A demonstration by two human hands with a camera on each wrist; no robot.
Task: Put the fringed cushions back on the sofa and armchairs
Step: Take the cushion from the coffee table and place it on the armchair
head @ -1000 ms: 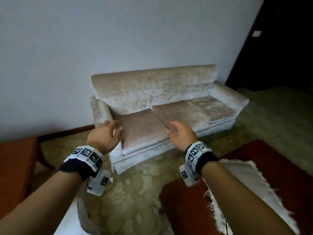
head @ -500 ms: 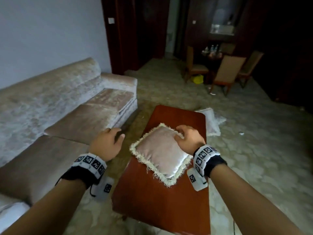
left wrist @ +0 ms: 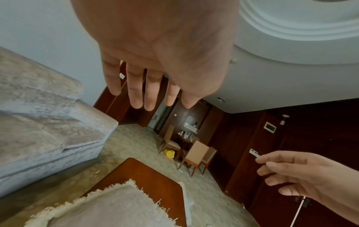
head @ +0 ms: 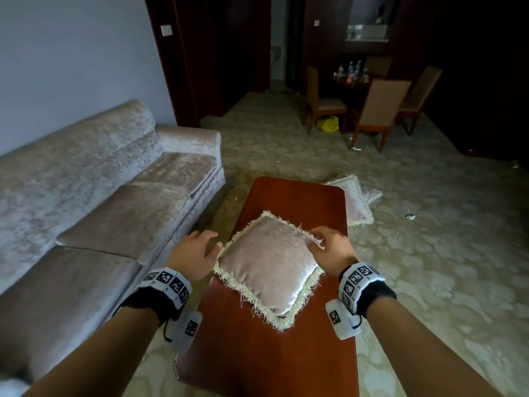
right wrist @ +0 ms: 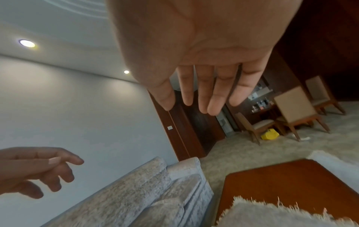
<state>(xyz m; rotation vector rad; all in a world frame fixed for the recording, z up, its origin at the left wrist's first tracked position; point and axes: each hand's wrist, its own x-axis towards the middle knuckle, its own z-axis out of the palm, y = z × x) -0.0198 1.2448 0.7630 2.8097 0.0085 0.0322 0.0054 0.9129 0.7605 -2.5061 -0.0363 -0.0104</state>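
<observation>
A pale pink fringed cushion [head: 266,262] lies flat on the red-brown coffee table [head: 292,196]. My left hand [head: 194,250] hovers open at the cushion's left corner; its straight fingers [left wrist: 136,92] hold nothing in the left wrist view. Above the cushion's right corner my right hand [head: 329,247] is also open, with empty straight fingers [right wrist: 204,95]. I cannot tell whether either hand touches the fringe. A second fringed cushion [head: 355,199] lies on the carpet just beyond the table's far right corner. The beige velvet sofa [head: 100,190] stands to the left with bare seats.
A narrow strip of patterned carpet [head: 217,207] separates sofa and table. Wooden dining chairs [head: 378,110] and a yellow bag [head: 329,124] stand at the far end. A dark doorway [head: 243,53] opens behind the sofa's arm.
My view swung right from the sofa to the coffee table. Both hands came down to the cushion's two side corners, the left moving in from the sofa side.
</observation>
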